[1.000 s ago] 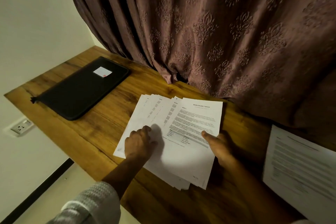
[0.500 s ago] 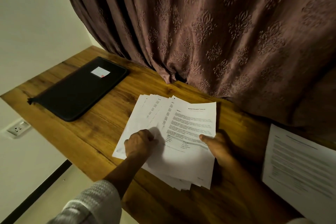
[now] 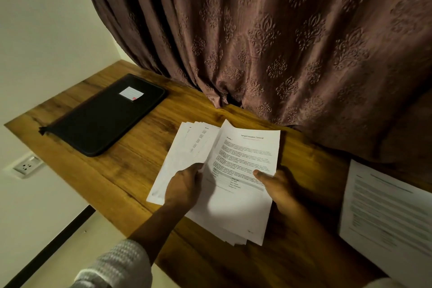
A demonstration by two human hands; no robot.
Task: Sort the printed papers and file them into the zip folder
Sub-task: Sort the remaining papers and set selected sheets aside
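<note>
White printed papers [image 3: 233, 215], a fanned stack, are held in both hands over the wooden table [image 3: 131, 170]. The left hand [image 3: 184, 189] is curled round the left edge of the top sheet [image 3: 247, 154], which is bowed upward. The right hand [image 3: 278, 184] is clamped on the right edge, thumb on top. The black zip folder [image 3: 105, 114], flat and round-cornered, lies well apart to the left. A brown embossed curtain [image 3: 280, 30] hangs behind.
</note>
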